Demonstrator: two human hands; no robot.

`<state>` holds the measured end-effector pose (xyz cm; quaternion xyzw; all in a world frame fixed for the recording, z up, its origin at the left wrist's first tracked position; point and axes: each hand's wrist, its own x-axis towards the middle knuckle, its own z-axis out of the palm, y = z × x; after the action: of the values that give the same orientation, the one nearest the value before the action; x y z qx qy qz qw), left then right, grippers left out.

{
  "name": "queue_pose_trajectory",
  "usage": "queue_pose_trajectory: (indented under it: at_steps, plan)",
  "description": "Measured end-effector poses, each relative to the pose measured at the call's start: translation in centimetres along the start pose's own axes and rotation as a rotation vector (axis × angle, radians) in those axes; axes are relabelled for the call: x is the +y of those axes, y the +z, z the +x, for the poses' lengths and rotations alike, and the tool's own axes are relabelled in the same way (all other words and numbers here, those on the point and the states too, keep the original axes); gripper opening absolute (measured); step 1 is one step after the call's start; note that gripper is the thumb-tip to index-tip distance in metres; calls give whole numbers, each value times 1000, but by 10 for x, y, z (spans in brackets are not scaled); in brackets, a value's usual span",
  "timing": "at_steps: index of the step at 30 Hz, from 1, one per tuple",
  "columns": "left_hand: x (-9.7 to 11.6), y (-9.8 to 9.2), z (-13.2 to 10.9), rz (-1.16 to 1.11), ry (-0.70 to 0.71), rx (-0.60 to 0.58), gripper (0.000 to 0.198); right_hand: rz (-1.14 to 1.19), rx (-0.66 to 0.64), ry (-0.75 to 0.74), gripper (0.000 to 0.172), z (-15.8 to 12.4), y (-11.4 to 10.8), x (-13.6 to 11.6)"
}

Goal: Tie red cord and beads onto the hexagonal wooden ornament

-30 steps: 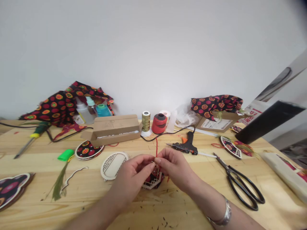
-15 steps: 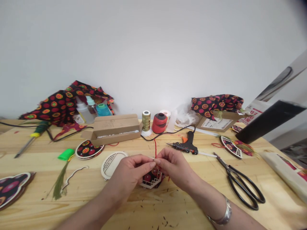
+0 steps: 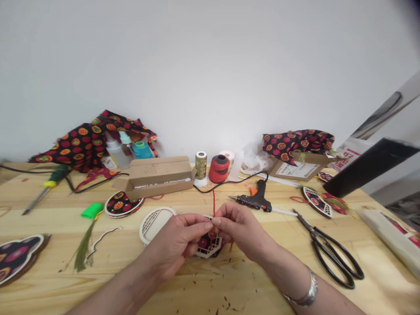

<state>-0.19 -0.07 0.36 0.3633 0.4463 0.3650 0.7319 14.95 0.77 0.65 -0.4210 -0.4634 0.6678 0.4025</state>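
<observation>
Red thread [image 3: 213,202] pinched between both hands [image 3: 210,234], fingertips together.

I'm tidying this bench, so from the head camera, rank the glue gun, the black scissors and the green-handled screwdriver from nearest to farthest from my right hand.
From the right hand:
1. Glue gun, just behind it, slightly right.
2. Black scissors, farther out on the right side of the table.
3. Green-handled screwdriver, far across at the left rear.

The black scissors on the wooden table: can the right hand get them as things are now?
Probably yes. The black scissors lie uncovered just right of the right hand, with bare wood between, but that hand pinches red thread.
</observation>
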Motion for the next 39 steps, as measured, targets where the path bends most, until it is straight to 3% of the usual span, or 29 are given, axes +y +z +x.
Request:
queue_pose_trajectory:
  at_steps: [9, 15, 21, 26, 31, 35, 39]
  plan:
    - [-1, -1, 1, 21, 14, 24, 14, -95, -7, -34, 22, 0, 0, -2]
    - [-1, -4, 4, -55, 46, 98, 16, -335, -52, -76, 24, 0, -4, -2]
    - [1, -5, 7, -105, 88, 143, 15, -517, 50, -126, 20, -3, -5, 2]
    - [1, -3, 4, -123, 85, 208, 13, -836, 144, -367, 20, -12, 2, 2]
    - [4, 2, 1, -155, 81, 183, 12, -1364, 121, -765, 15, -22, 7, 11]
    - [4, 2, 1, -194, 62, 153, 9, -1697, -19, -978, 15, -27, 9, 19]
    - [2, 1, 2, -253, 13, 142, 9, -1787, -145, -1051, 19, -27, 13, 19]
